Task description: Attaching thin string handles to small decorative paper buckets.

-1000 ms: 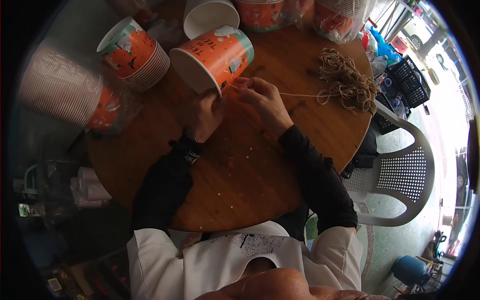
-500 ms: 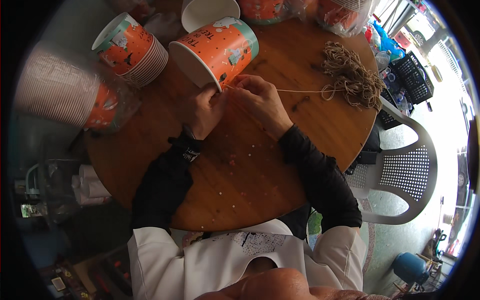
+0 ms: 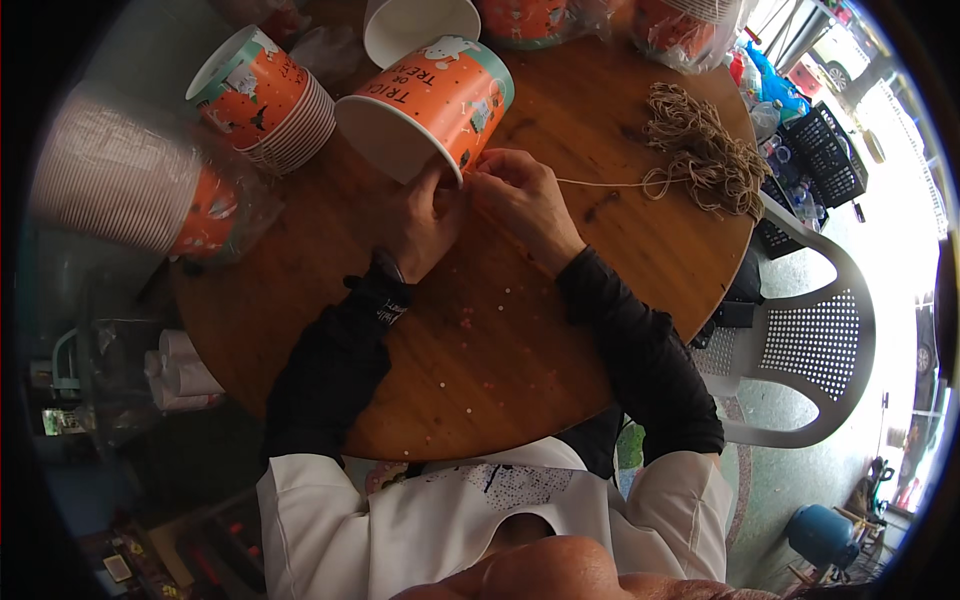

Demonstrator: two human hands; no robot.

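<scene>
An orange paper bucket (image 3: 440, 95) with a green band and printed figures lies on its side, its open white mouth turned toward me. My left hand (image 3: 428, 225) is closed on the bucket's near rim, with some fingers hidden inside the mouth. Close against that same rim, my right hand (image 3: 520, 195) pinches a thin beige cord (image 3: 610, 184); its fingertips are partly hidden. From there the cord runs right to a loose, tangled cord bundle (image 3: 705, 150) on the table. The two hands nearly touch.
Stacked orange buckets (image 3: 262, 105) stand at the left, beside a plastic-wrapped stack (image 3: 115, 180). Behind lies an open white bucket (image 3: 420, 30). Small pale and red dots are scattered over the round wooden table (image 3: 560, 350). A grey chair (image 3: 815, 335) stands at the right.
The bucket has rolled a little, so its print has turned, and its near rim has shifted right. My left hand has moved slightly right with it. My right hand stays nearly in place.
</scene>
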